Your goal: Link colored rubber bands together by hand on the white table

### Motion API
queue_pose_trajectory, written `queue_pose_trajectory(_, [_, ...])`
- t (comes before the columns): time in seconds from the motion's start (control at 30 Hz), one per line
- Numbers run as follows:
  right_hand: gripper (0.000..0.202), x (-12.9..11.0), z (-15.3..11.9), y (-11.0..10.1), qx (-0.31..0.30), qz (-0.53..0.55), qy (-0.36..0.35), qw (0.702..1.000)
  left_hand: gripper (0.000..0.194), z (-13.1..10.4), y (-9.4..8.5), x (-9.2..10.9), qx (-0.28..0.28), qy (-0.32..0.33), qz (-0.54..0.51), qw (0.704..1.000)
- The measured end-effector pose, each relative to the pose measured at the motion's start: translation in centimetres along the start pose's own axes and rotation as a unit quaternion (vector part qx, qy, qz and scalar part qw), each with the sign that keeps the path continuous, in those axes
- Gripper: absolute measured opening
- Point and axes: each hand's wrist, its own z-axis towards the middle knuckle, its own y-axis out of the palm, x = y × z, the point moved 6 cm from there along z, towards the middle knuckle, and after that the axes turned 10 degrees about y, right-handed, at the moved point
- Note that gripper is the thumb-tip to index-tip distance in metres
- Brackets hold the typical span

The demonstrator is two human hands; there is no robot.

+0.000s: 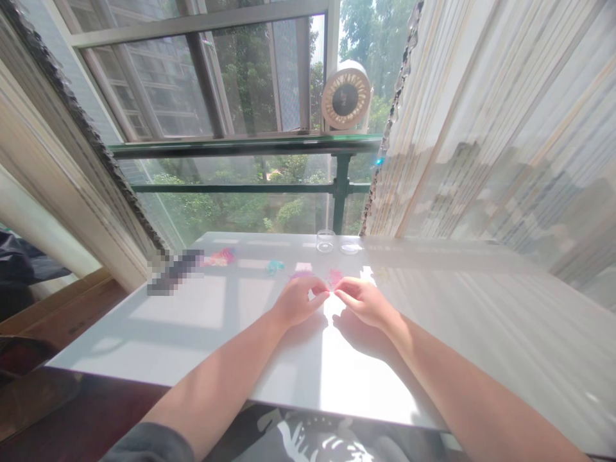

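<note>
My left hand (301,301) and my right hand (368,303) meet just above the white table (192,333), thumbs and forefingers pinched and nearly touching. Whatever sits between the fingertips is too small to make out. Right behind them lies a cluster of small pink pieces (334,276). Beyond my left hand are a pale pink block-like piece (303,267) and something purple (299,275), partly hidden. Small white pieces (367,274) lie behind my right hand.
Teal pieces (275,267) and a red-orange pile (221,257) lie farther left, near a blurred-out dark object (176,273). A clear round container (326,242) and a clear lid-like disc (351,248) stand at the back edge. A white fan (346,96) sits by the window railing (240,147). Curtains (481,128) hang right.
</note>
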Motion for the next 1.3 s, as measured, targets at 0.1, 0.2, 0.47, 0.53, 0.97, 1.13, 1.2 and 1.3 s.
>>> queue_pose_trajectory(0.1, [0.019,0.0,0.0,-0.1,0.002,-0.005,0.001,1.0,0.013,0.0,0.0,0.0,-0.001,0.002,-0.002,1.0])
queue_pose_trajectory(0.2, [0.018,0.1,0.0,-0.1,0.006,-0.005,0.003,1.0,0.013,0.1,0.0,0.0,-0.001,0.003,-0.004,1.0])
queue_pose_trajectory(0.47, [0.011,0.4,0.2,-0.5,0.031,0.015,0.007,0.999,0.014,0.1,0.0,-0.3,0.007,0.001,0.001,1.0])
queue_pose_trajectory(0.53, [0.01,0.3,0.1,-0.3,0.023,0.028,-0.002,0.999,0.014,0.0,0.0,-0.3,0.009,0.0,-0.002,1.0])
queue_pose_trajectory(0.97, [0.011,0.2,0.3,0.4,-0.004,0.05,-0.016,0.999,0.018,0.0,0.2,0.0,-0.013,-0.009,-0.008,1.0])
queue_pose_trajectory(1.13, [0.009,0.4,0.3,0.1,0.008,0.049,-0.019,0.999,0.016,0.0,0.1,-0.1,-0.008,-0.007,-0.007,1.0])
queue_pose_trajectory(1.2, [0.009,0.5,0.3,0.0,0.011,0.045,-0.017,0.999,0.016,0.0,0.1,-0.1,-0.005,-0.006,-0.004,1.0])
queue_pose_trajectory(1.3, [0.009,0.5,0.4,-0.1,0.015,0.039,-0.012,0.999,0.015,0.0,0.1,-0.2,-0.003,-0.004,-0.005,1.0])
